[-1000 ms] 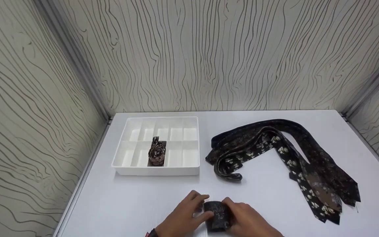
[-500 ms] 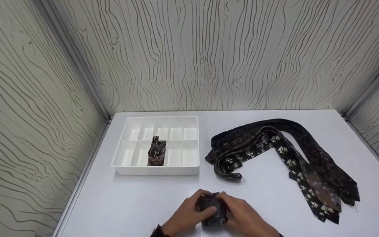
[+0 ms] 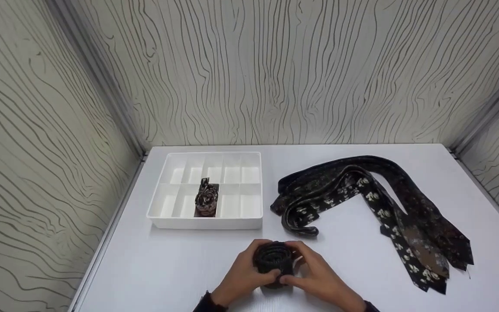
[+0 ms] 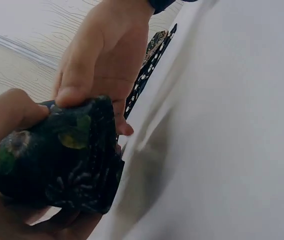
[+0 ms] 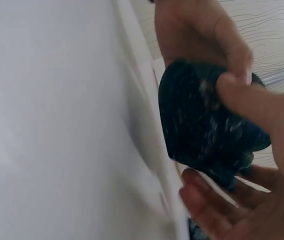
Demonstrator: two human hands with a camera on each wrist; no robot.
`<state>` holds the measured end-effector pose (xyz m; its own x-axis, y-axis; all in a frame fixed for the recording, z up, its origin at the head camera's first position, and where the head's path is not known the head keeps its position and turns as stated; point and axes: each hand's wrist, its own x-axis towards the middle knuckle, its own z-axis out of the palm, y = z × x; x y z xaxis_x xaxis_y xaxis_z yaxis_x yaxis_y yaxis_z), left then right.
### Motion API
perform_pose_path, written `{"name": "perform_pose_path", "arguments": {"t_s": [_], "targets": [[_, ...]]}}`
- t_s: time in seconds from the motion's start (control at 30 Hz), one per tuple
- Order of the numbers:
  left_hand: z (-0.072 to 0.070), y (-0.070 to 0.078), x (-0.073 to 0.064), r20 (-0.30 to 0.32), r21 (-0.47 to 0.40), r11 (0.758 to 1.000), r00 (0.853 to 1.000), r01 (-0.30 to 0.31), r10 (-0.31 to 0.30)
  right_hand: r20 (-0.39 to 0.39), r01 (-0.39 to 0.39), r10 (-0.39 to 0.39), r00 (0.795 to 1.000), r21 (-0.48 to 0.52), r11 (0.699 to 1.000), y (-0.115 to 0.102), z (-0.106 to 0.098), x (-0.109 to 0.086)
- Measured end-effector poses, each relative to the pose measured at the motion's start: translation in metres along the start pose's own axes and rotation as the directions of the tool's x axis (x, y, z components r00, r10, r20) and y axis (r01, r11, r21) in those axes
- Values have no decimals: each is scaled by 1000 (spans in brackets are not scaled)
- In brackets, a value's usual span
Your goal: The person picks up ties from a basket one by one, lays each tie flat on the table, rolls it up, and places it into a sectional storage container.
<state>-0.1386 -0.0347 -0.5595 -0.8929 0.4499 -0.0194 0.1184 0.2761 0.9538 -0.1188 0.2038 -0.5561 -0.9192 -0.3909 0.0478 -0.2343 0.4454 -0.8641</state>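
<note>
Both hands hold a dark rolled necktie (image 3: 274, 256) above the front of the white table, its coiled end turned up toward the head camera. My left hand (image 3: 241, 274) grips its left side, thumb across the front. From the right, my right hand (image 3: 321, 277) pinches it, the thumb close to the left thumb. Leaf and flower prints show on the rolled necktie (image 4: 72, 155) in the left wrist view. In the right wrist view, the right thumb presses on the rolled necktie (image 5: 197, 120), while the other fingers are partly behind it.
A white divided tray (image 3: 206, 224) stands at the back left, with a brown patterned rolled necktie (image 3: 206, 201) in a front-row compartment. Several dark neckties (image 3: 405, 216), some with pale flowers, lie loosely in a bend at the right. Wood-patterned walls (image 3: 249, 78) enclose the table.
The rolled necktie has been lifted and moved slightly forward and left. It has tilted so its spiral end shows, and the left hand has closed round it.
</note>
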Motion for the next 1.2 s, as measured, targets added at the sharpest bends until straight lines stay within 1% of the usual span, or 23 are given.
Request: {"name": "perform_pose_path", "arguments": {"t_s": [0.07,0.13,0.23,0.33,0.4,0.43,0.57,0.63,0.7,0.8,0.87,1.0,1.1,1.2], "targets": [[-3,2,1,-8,12,1000,1000,4,-3,-1,31,-31,1000,35,999,0,1,5],[-6,3,1,-30,30,1000,1000,6,-6,-16,70,-70,997,31,997,0,3,9],[-11,6,3,-90,73,997,996,4,2,-45,111,-110,993,32,993,-2,5,18],[-19,10,6,-174,103,995,985,4,14,-89,95,-88,992,73,993,-5,7,30],[-27,13,9,-241,105,994,970,-7,32,-131,59,-45,990,108,992,-8,7,41],[-31,15,11,-275,101,995,961,-13,40,-154,37,-17,988,127,991,-9,7,48],[-50,24,23,-406,79,996,911,-44,72,-254,-32,70,965,150,988,-12,7,78],[-58,28,30,-465,81,996,882,-47,79,-280,-55,93,955,141,988,-13,7,93],[-65,31,39,-528,94,995,845,-42,85,-290,-73,101,952,106,992,-13,7,107],[-73,31,51,-608,120,992,787,-35,101,-290,-94,108,951,59,994,-15,11,122],[-76,30,60,-646,138,990,755,-30,114,-302,-104,110,947,36,994,-16,13,128],[-79,24,72,-694,156,988,710,-16,121,-321,-110,109,941,14,994,-18,18,133],[-79,18,75,-727,181,983,675,10,127,-307,-125,124,944,18,992,-19,21,135],[-77,12,76,-751,243,969,641,47,157,-286,-132,137,948,39,991,-18,23,136]]}}
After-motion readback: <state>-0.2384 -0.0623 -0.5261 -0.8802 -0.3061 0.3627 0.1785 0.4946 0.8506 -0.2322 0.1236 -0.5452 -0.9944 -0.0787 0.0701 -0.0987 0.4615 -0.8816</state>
